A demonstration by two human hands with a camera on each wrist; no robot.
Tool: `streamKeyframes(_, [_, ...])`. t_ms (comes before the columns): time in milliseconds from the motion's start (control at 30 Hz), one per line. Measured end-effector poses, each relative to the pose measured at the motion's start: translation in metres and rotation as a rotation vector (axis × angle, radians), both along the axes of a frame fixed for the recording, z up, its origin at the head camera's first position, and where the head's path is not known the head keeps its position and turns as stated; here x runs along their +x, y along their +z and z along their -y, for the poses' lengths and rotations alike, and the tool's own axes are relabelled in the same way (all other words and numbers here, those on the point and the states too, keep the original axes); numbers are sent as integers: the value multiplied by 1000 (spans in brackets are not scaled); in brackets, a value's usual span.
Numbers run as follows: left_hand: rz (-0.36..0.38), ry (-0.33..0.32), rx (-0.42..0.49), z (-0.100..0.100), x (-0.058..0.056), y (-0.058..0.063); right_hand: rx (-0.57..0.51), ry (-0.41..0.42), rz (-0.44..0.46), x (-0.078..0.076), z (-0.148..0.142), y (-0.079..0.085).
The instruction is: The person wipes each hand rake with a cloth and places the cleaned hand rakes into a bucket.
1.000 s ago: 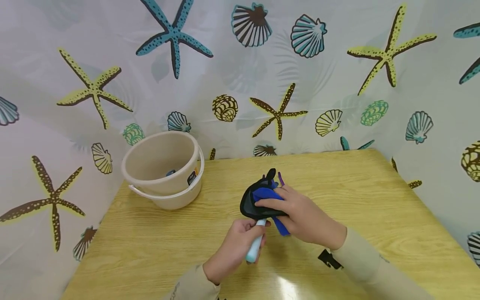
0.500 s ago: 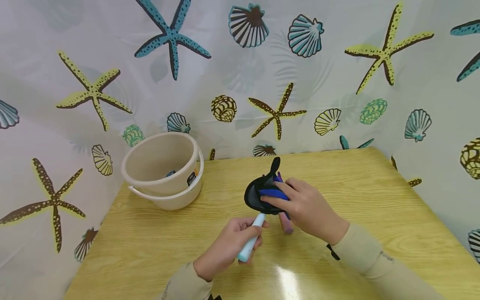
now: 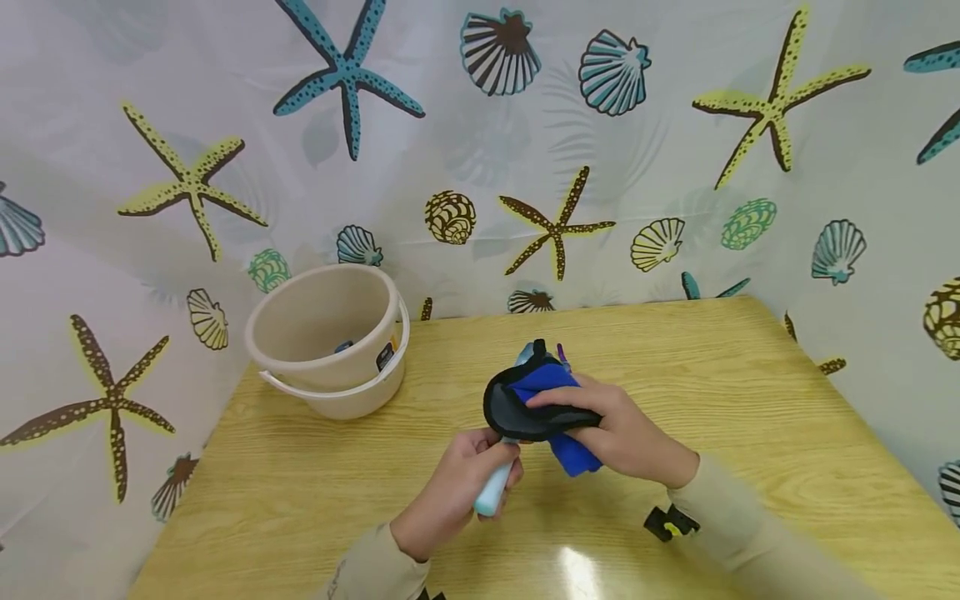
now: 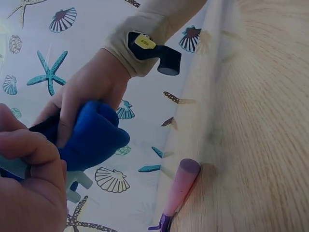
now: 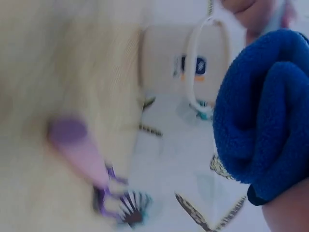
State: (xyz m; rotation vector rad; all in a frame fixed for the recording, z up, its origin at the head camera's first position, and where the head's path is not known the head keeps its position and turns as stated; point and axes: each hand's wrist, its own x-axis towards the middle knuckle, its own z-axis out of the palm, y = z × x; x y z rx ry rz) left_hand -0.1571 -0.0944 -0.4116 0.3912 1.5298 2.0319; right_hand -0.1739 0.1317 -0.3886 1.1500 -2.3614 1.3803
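My left hand [image 3: 467, 485] grips the light-blue handle of a small hand rake [image 3: 494, 489], low over the middle of the table. Its light-blue prongs show beyond the fingers in the left wrist view. My right hand [image 3: 618, 425] holds a fuzzy blue cloth [image 3: 573, 454] with a grey, black-edged backing, folded over the rake's head and hiding most of it. Thumb on one side and fingers on the other pinch the cloth. Beneath the hands, a second rake [image 4: 179, 191] with a pink handle and purple prongs lies on the table.
A beige bucket [image 3: 386, 392] with a white handle stands at the table's back left, something small and blue inside. The wood-grain table [image 3: 315, 500] ends at a curtain [image 3: 420, 150] printed with starfish and shells. Dark camera mounts sit at both wrists.
The cloth rose off to the upper right, then came back down over the rake's head. The pink handle, visible half a second ago, is now covered. My left hand has shifted slightly left.
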Motion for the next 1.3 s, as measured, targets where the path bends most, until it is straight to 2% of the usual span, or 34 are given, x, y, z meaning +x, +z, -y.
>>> streamKeyframes(100, [4, -30, 34, 5, 0, 2, 155, -33, -235, -14, -10, -9])
streamKeyframes(200, [39, -57, 56, 10, 1, 7, 269, -92, -455, -25, -19, -15])
streamKeyframes(300, [69, -65, 72, 12, 1, 10, 288, -133, -555, -27, -21, -17])
streamKeyframes(367, [62, -54, 80, 13, 2, 11, 246, -146, -537, -24, -17, -18])
streamKeyframes(433, [37, -30, 81, 12, 2, 11, 174, -155, -479, -17, -11, -17])
streamKeyframes(667, [-64, 39, 35, 11, -1, 8, -117, -76, -54, 18, 8, 5])
streamKeyframes(733, [-84, 55, -16, 14, -4, 11, -177, -97, 13, 23, 4, 10])
streamKeyframes(800, [-130, 77, -87, 20, -8, 16, -225, -139, 26, 24, -4, 11])
streamKeyframes(933, [-284, 177, -250, 44, -21, 35, -262, -205, -41, 21, -20, 15])
streamKeyframes(1000, [-370, 238, -354, 59, -23, 56, -253, -222, -75, 18, -26, 15])
streamKeyframes(1100, [-471, 313, -488, 86, -34, 79, -227, -240, -108, 18, -30, 19])
streamKeyframes(1167, [-521, 341, -597, 104, -44, 94, -213, -246, -120, 18, -31, 21])
streamKeyframes(1233, [-556, 359, -700, 124, -60, 99, -207, -243, -127, 21, -29, 28])
streamKeyframes(1300, [-560, 361, -802, 141, -72, 110, -206, -234, -133, 23, -27, 35])
